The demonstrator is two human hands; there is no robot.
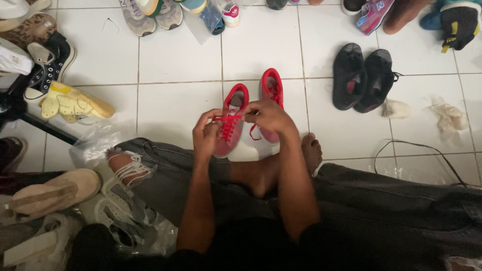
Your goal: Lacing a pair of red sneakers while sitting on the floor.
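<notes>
Two red sneakers stand side by side on the white tiled floor in front of my crossed legs. My left hand [207, 134] and my right hand [268, 115] both pinch the red laces [228, 120] of the left red sneaker [232, 111]. The laces are pulled taut between my fingers over the shoe's tongue. The right red sneaker [271, 88] sits just behind my right hand, with one loose lace end hanging at its side. My bare foot [311, 150] rests next to the pair.
A black pair of shoes [362, 75] lies to the right, with crumpled paper [449, 116] and a black cable [422, 150] beyond. Several sneakers line the far edge. A black high-top [47, 62], yellow sandals [73, 103] and beige shoes [50, 193] crowd the left.
</notes>
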